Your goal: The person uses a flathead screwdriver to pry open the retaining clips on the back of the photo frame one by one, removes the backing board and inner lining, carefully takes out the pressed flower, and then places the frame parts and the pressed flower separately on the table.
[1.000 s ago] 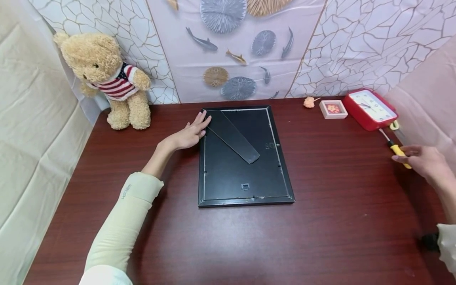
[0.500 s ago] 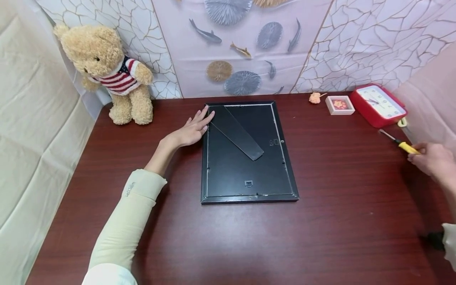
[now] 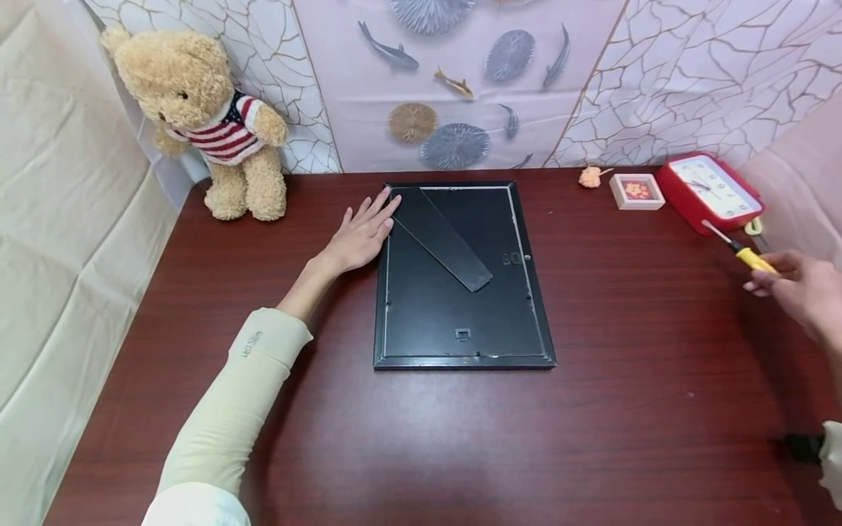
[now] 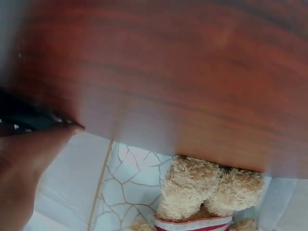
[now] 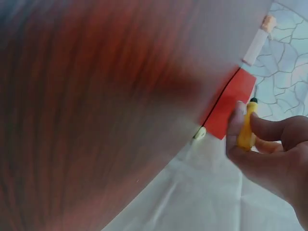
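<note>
Left hand (image 3: 358, 237): fingers straight and spread, fingertips resting on the far left corner of a black picture frame (image 3: 427, 310). Frame lies back side up on the dark red desk (image 3: 592, 438), about midway along the far edge, its far end close to that edge. Support leg (image 3: 454, 252) folded down, slanting from the far left corner toward the right side; small metal hanger (image 3: 463, 334) near the frame's near edge.

Right hand (image 3: 799, 285): by the desk's right edge, pinching the yellow handle of a screwdriver (image 3: 750, 258) between thumb and fingers. Shaft points up-left, tip overlapping the red clock (image 3: 712, 191) in the head view; cannot tell whether they touch.

Clock in the far right corner. Beside it, leftward along the far edge: small pale box (image 3: 615, 193), then a peach-coloured tuft (image 3: 590, 177).

Teddy bear (image 3: 226, 142), striped sweater, upright in the far left corner. Patterned backdrop (image 3: 473, 109) behind.
</note>
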The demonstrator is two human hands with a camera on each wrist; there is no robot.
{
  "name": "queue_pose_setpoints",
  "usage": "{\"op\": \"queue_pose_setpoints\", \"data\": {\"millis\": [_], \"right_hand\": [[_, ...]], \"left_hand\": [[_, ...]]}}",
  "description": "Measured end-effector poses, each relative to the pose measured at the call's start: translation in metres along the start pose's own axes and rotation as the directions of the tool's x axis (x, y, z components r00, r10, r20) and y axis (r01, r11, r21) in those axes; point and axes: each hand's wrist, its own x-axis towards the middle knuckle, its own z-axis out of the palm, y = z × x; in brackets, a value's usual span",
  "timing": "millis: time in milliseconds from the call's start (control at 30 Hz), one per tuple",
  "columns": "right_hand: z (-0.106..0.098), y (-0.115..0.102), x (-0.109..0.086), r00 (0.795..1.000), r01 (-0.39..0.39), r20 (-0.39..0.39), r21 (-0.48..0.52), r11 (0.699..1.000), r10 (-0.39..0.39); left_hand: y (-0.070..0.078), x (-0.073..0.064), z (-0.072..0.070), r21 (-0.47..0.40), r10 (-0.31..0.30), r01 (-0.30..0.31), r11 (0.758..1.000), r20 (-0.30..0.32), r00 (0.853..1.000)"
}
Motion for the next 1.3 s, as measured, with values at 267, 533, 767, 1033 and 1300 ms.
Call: {"op": "queue_pose_setpoints", "data": {"millis": [267,533,767,1033,1300], "right_hand": [[0.014,-0.024,0.003,0.998,0.055,-0.020,0.120,0.991,-0.053],[0.043,-0.064,0.004,0.993,0.106,0.006,0.446,0.889,-0.121],[0.085,-0.099,0.009,0.975,0.165,0.004,0.653,0.739,-0.221],[0.118,-0.127,0.011,0.975,0.101,0.056,0.754,0.649,-0.217],[0.139,-0.148,0.017,0.969,-0.038,0.147,0.882,0.469,-0.198]], "left_hand": [[-0.004,0.008,0.006,-0.058,-0.029,0.024,0.998,-0.078,0.997],[-0.015,0.013,0.011,-0.053,0.017,-0.022,0.998,-0.087,0.996],[-0.002,0.001,0.004,-0.067,0.011,-0.015,0.998,-0.055,0.998],[-0.013,0.008,0.012,-0.088,0.026,-0.031,0.996,-0.050,0.998],[-0.013,0.008,0.010,-0.057,0.021,-0.024,0.998,-0.050,0.999]]}}
